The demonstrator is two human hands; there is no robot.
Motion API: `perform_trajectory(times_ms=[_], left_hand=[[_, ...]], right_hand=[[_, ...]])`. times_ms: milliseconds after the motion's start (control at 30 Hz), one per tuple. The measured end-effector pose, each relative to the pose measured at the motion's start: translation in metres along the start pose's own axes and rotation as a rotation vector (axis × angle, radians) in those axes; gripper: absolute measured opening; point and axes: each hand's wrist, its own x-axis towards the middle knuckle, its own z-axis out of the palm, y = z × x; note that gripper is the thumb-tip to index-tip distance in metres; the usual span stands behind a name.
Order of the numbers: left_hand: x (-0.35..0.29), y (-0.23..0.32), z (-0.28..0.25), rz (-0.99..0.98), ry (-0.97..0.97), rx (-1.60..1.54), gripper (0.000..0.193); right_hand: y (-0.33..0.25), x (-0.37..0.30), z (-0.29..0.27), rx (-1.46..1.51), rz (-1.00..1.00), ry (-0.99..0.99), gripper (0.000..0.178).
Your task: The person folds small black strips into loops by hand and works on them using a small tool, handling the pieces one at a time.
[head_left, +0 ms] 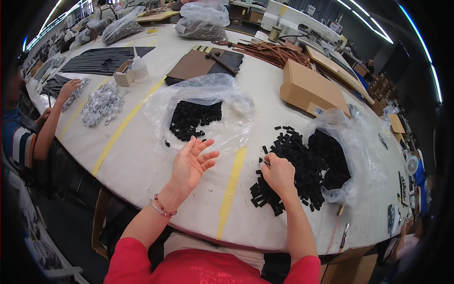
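Observation:
My left hand is turned palm up with its fingers apart and nothing in it. Just beyond its fingertips, small black pieces lie in a spread clear plastic bag. My right hand is closed in a pinch over the left side of a loose heap of small black tube-like pieces. A thin, pale, shiny bit shows at its fingertips, too small to name. The heap runs into the mouth of a second clear plastic bag, which holds more of the black pieces.
A cardboard box stands beyond the right bag. A hammer rests on brown and black sheets. Farther left are a squeeze bottle, metal clasps and black strips. A co-worker's hand is at the left. Snips lie near the front edge.

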Motion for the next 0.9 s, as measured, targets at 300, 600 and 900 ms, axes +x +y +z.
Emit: perform_trajectory(times_ms=[300, 600, 900], left_hand=[[-0.010, -0.016, -0.012, -0.056, -0.254, 0.452, 0.016], [-0.018, -0.018, -0.008, 0.052, -0.368, 0.736, 0.014], [-0.018, -0.024, -0.020, 0.033, -0.281, 0.680, 0.019]], right_hand=[[-0.004, 0.017, 0.013, -0.127, 0.010, -0.176, 0.012], [0.000, 0.037, 0.025, 0.022, -0.137, -0.001, 0.014], [-0.014, 0.002, 0.019, 0.257, -0.096, -0.207, 0.015]])
